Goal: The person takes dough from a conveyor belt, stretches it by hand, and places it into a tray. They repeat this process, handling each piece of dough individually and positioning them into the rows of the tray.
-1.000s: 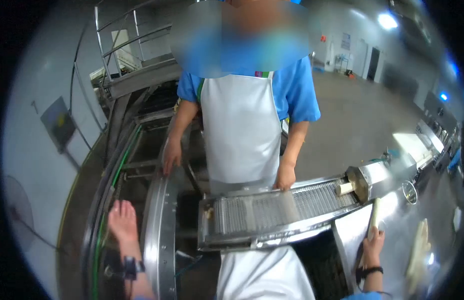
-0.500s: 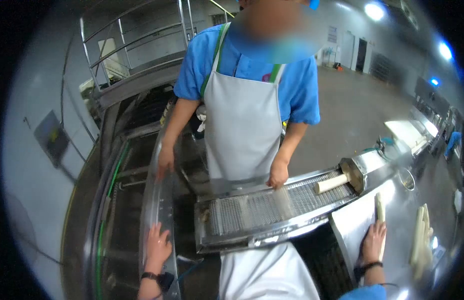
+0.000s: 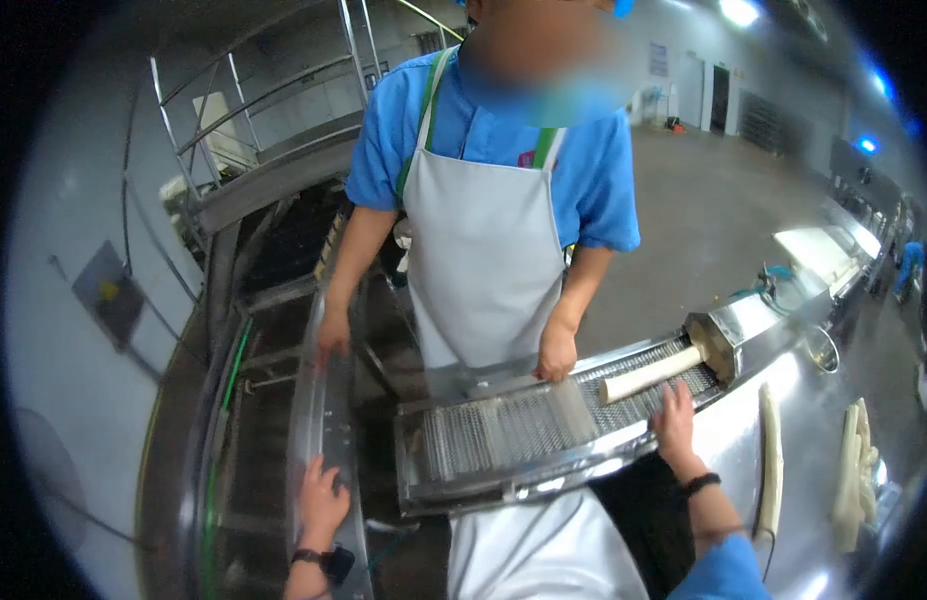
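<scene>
My right hand (image 3: 673,420) rests open at the mesh conveyor (image 3: 513,425), the dough roll (image 3: 648,373) just beyond its fingertips; my left hand (image 3: 321,497) lies open on the steel rail (image 3: 313,420).

No readable text, small purple badge on co-worker's apron (image 3: 486,250) too blurred to make out

Across the machine stands a co-worker in a blue short-sleeved shirt and a white apron (image 3: 483,250). Behind that person, a grey metal railing (image 3: 273,80) rises above a dark ramp. Far right, on the shiny steel surface (image 3: 813,400), lie pale long dough strips (image 3: 848,470) side by side. A grey box (image 3: 108,295) is fixed to the light wall at left. Beyond stretches a bare grey concrete floor (image 3: 713,220), with bright ceiling lamps (image 3: 738,10) overhead.
</scene>
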Demonstrator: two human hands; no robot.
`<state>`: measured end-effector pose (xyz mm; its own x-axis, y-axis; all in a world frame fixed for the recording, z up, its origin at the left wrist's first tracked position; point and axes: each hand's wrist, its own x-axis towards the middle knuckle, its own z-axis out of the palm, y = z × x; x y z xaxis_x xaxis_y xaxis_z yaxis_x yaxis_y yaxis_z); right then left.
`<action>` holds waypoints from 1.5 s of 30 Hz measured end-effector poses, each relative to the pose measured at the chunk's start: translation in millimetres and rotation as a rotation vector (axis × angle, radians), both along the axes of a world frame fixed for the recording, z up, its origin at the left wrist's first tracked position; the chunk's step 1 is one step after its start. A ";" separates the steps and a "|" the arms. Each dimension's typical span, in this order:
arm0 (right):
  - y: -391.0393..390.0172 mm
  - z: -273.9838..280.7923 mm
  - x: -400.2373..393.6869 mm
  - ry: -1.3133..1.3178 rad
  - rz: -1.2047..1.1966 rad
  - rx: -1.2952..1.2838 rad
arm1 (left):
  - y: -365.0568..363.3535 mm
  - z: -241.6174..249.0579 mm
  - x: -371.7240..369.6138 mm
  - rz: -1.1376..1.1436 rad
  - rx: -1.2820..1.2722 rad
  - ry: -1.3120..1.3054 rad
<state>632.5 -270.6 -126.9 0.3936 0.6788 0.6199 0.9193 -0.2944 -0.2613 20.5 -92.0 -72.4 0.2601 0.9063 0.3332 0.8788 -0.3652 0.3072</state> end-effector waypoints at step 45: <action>-172.9 63.6 94.0 0.010 -0.173 -0.619 | -85.3 -4.9 22.0 -0.013 -0.014 0.270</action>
